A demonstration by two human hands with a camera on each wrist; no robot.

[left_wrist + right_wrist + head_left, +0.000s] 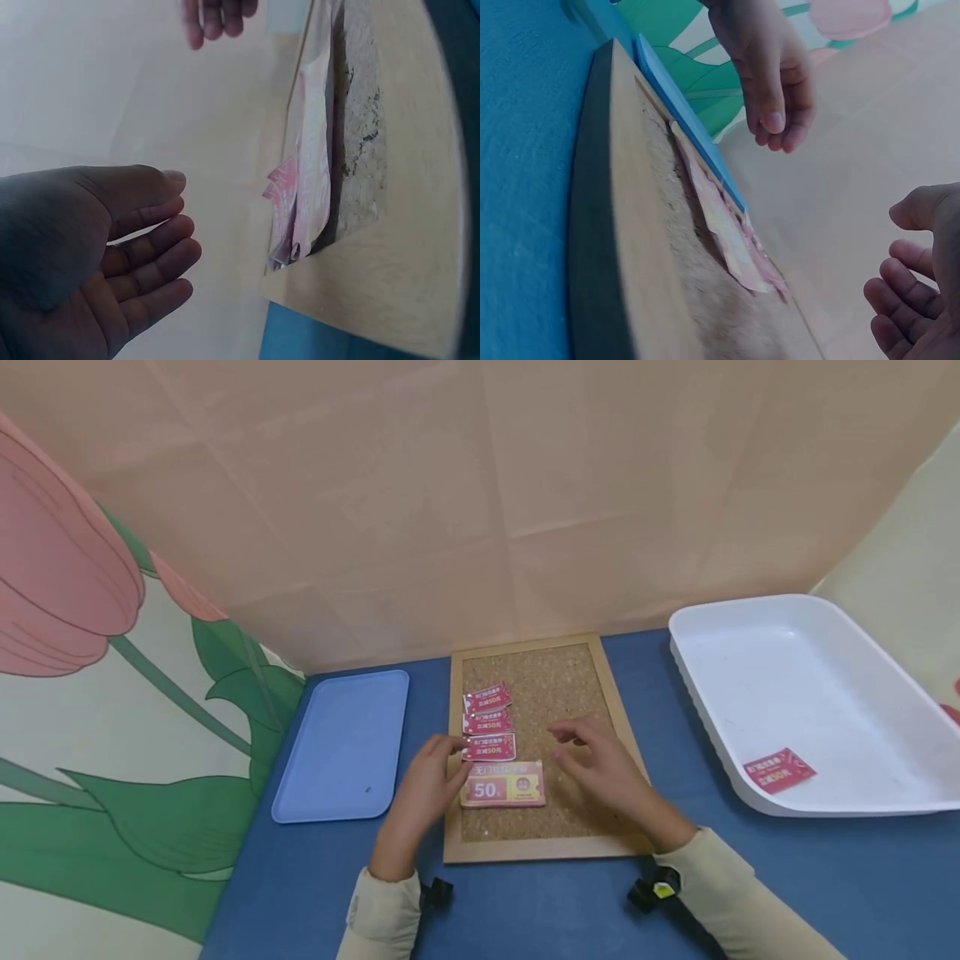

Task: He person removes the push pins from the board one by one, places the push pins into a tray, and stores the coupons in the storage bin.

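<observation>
Beside the left grip (pixel 424 783) and across from the right grip (pixel 602 767), both loosely parted around nothing, three small coupons (pixel 488 723) were lined up above a larger coupon (pixel 502 785) on the corkboard (pixel 566 681), seemingly to be read easily.

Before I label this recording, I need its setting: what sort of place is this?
Probably a small staged tabletop workspace, though I can't be sure: a creased beige backdrop hangs behind, a large tulip print covers the left side, and a blue table surface lies in front.
</observation>
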